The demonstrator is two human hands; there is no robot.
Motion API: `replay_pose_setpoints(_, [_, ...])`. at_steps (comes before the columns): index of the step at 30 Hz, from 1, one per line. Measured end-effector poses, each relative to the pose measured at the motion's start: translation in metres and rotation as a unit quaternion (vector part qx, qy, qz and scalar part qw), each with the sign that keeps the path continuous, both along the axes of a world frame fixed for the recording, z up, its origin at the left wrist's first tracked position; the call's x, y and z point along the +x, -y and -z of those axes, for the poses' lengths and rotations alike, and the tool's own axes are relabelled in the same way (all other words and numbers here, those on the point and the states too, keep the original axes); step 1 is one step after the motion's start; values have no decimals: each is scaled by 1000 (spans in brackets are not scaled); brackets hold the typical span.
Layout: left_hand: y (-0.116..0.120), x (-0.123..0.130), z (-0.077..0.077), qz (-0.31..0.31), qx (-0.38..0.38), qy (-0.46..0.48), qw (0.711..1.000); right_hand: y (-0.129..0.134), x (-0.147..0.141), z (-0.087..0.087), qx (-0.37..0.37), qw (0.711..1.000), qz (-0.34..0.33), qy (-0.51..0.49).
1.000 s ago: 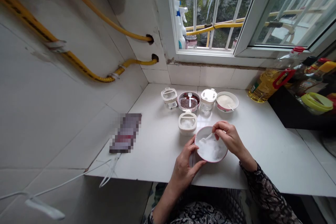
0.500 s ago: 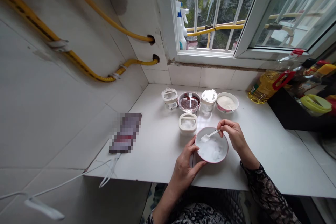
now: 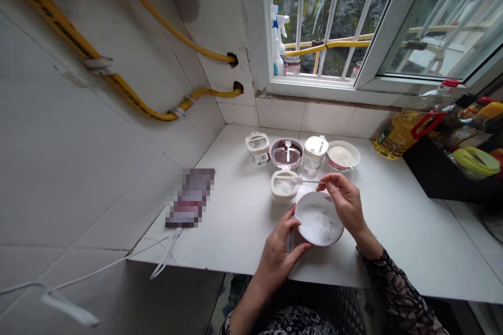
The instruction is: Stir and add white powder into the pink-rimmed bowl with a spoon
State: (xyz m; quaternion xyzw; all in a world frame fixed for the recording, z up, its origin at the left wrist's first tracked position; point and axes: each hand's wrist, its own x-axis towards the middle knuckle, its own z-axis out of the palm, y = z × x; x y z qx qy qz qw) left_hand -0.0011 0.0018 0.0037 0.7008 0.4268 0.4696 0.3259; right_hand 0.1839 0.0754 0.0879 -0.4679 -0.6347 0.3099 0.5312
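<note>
My left hand (image 3: 283,243) grips the left rim of a white bowl (image 3: 338,235) that has a pinkish edge. White granules (image 3: 319,224) lie inside the bowl. Pinched in my right hand (image 3: 341,199) is a small white spoon (image 3: 310,181). The spoon's scoop carries white granules and is over the mouth of an open clear jar (image 3: 283,196), just behind the bowl. White granules also show within that jar, and its lid is tipped back against a bowl of dark reddish contents (image 3: 281,156) with another white spoon (image 3: 288,149) on top.
Two more clear lidded jars (image 3: 258,147) (image 3: 315,153) and a bowl of pale granules (image 3: 343,156) stand at the back. An oil bottle (image 3: 395,133) and a black box (image 3: 426,167) of bottles are on the right. A pixelated flat object (image 3: 190,198) with a white cable lies left.
My right hand has lifted the spoon with granules out of the bowl and moved it up and left to the open jar. My left hand still holds the bowl.
</note>
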Motion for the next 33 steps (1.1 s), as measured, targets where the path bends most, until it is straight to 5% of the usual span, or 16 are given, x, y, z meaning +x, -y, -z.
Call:
replay_pose_setpoints(3, [0,0,0,-3,8,-3,1000,0,-9,0,150,977,-22,152])
replay_pose_setpoints(6, [0,-1,-1,-4,5,-9,1000,0,-10,-1,213,951,-48,220])
replay_pose_setpoints(14, [0,-1,-1,1,3,-14,1000,4,20,-3,123,982,9,140])
replay_pose_setpoints(20, [1,-1,2,-7,1,-9,1000,1,20,5,104,951,-114,267])
replay_pose_setpoints(25, [1,-1,3,-9,-2,-5,1000,5,14,5,83,943,-203,248])
replay_pose_setpoints(33, [1,-1,3,-4,-5,-3,1000,5,19,1,-45,983,-118,134])
